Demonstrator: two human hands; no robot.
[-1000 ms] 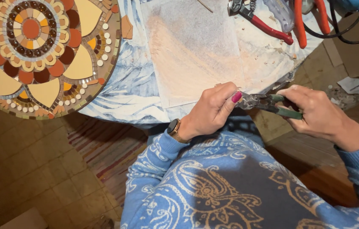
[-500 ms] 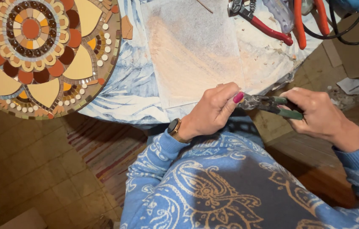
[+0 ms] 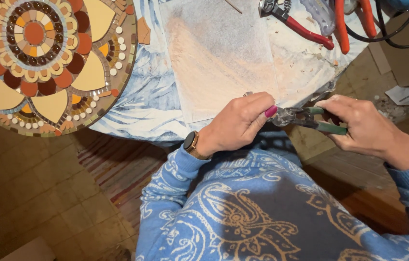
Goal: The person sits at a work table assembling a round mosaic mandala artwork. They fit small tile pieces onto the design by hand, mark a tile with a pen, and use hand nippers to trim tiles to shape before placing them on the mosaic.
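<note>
I see nippers (image 3: 306,118) with dull grey metal head and matt green plastic-looking grips. Mosaic round (image 3: 40,58), far left: glossy tile pieces, smooth, with gritty pale grout lines. Sheet (image 3: 224,53) under the work looks like paper, matt, dusty, rough with crumbs. Table cover (image 3: 141,96) is soft printed cloth. Red-handled pliers (image 3: 296,21), far right: shiny metal, smooth rubbery grips. Sweater (image 3: 262,208) is knit, matt.

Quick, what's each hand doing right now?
Left hand: closed, pinching something at the nippers' tip, too hidden to tell.
Right hand: closed on the green-handled nippers.
</note>
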